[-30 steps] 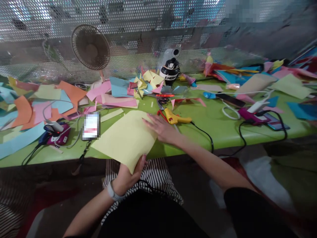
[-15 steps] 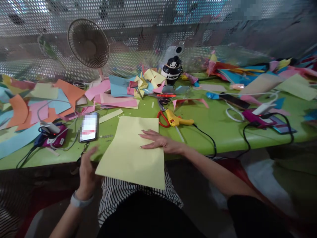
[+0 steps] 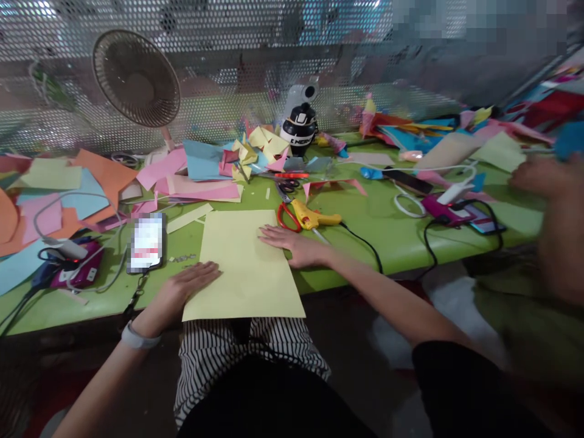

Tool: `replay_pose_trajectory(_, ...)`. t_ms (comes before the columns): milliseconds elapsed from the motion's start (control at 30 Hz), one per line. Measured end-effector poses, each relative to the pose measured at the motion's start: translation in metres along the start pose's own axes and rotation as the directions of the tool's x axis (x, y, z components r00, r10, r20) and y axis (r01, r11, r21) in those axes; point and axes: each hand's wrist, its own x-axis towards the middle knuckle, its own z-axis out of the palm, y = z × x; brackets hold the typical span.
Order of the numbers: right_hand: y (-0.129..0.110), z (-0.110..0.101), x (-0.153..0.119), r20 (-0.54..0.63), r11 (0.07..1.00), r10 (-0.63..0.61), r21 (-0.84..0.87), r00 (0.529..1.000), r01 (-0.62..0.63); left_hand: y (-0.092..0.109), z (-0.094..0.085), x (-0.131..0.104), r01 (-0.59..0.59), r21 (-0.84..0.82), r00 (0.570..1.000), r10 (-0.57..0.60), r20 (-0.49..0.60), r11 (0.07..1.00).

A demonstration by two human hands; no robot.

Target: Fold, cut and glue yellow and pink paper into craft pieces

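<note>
Head view: a pale yellow sheet [image 3: 241, 261] lies at the centre of the frame, on a green table [image 3: 360, 246], its near edge reaching past the table edge over my striped trousers [image 3: 205, 356]. My left hand [image 3: 194, 283] rests palm down on the sheet's left edge; my right hand [image 3: 301, 246] lies across its right edge, fingers spread. Both are flat, clasping nothing.

The sheet is laid out and looks smooth, with no fold or cut that I can see. I judge the work on it to be at an early point; any shaping is undone, and what remains I cannot tell.

Just beyond my right hand, right of centre, sit red-handled scissors [image 3: 285, 199] and a yellow glue gun [image 3: 314, 216], both unheld. At centre left is a phone [image 3: 146, 243], with a narrow paper strip [image 3: 189, 218] between it and the sheet.

Coloured paper [image 3: 107, 170] piles up at far left, below a fan [image 3: 137, 79] in the upper left. At the right edge, another person's hand [image 3: 536, 175] shows, blurred.
</note>
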Motion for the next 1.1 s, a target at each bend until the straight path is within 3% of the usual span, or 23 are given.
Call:
replay_pose_trajectory(167, 0.017, -0.010, -0.009, -0.035, 0.999, 0.049, 0.003, 0.998, -0.049, 0.010, -0.007, 0.013, 0.049, -0.012, 0.998, -0.049, 0.041, 0.999)
replay_pose_trajectory(367, 0.035, -0.015, -0.006, -0.068, 0.996, 0.085, 0.011, 0.994, -0.084, 0.002, -0.001, 0.020, 0.060, 0.004, 0.998, -0.060, -0.011, 0.998)
replay_pose_trajectory(567, 0.021, -0.017, -0.001, -0.070, 0.993, 0.117, 0.023, 0.991, -0.116, 0.003, -0.006, 0.023, 0.032, 0.061, 0.999, -0.034, 0.040, 0.998)
replay_pose_trajectory(633, 0.014, -0.027, -0.009, -0.070, 0.995, 0.091, 0.052, 0.993, -0.087, 0.003, -0.007, 0.021, 0.048, 0.070, 0.997, -0.052, 0.056, 0.996)
replay_pose_trajectory(700, 0.018, -0.049, -0.019, -0.143, 0.995, 0.087, 0.068, 0.986, -0.078, 0.001, -0.007, 0.021, 0.056, 0.073, 0.996, -0.061, 0.058, 0.996)
replay_pose_trajectory(733, 0.027, -0.064, -0.022, -0.242, 0.994, 0.109, 0.039, 0.964, -0.102, 0.000, -0.006, 0.021, 0.057, 0.074, 0.997, -0.061, 0.055, 0.996)
replay_pose_trajectory(800, 0.056, -0.098, -0.022, -0.523, 0.954, 0.219, -0.060, 0.824, -0.292, -0.003, -0.005, 0.022, 0.048, 0.077, 0.998, -0.051, 0.039, 0.996)
replay_pose_trajectory(833, 0.074, -0.115, -0.020, -0.573, 0.904, 0.287, -0.102, 0.768, -0.414, -0.004, -0.005, 0.023, 0.039, 0.079, 0.999, -0.042, 0.032, 0.996)
replay_pose_trajectory(900, 0.113, -0.141, -0.010, -0.549, 0.798, 0.407, -0.175, 0.730, -0.576, -0.005, -0.005, 0.025, 0.027, 0.081, 0.999, -0.029, 0.018, 0.996)
replay_pose_trajectory(967, 0.144, -0.156, 0.001, -0.541, 0.718, 0.477, -0.215, 0.692, -0.663, -0.005, -0.005, 0.025, 0.028, 0.077, 1.000, -0.029, 0.001, 0.997)
replay_pose_trajectory(1100, 0.164, -0.159, 0.009, -0.611, 0.682, 0.440, -0.249, 0.658, -0.687, -0.005, -0.004, 0.024, 0.037, 0.079, 0.999, -0.035, -0.025, 0.996)
